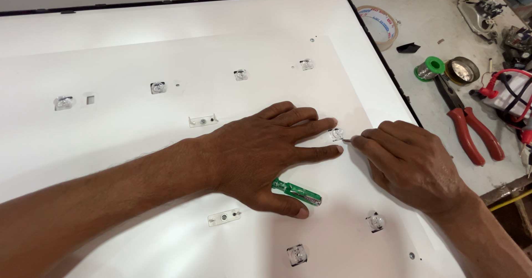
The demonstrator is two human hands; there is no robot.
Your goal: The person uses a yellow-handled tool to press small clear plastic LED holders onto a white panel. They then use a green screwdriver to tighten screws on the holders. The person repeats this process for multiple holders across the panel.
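Screwdriver (297,192) under left hand (266,153), long axis lower right, green handle.

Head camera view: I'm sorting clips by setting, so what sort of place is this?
Probably an electronics repair bench: a white backlight panel with small lenses, a solder spool, red-handled pliers, and a green screwdriver under the left hand.
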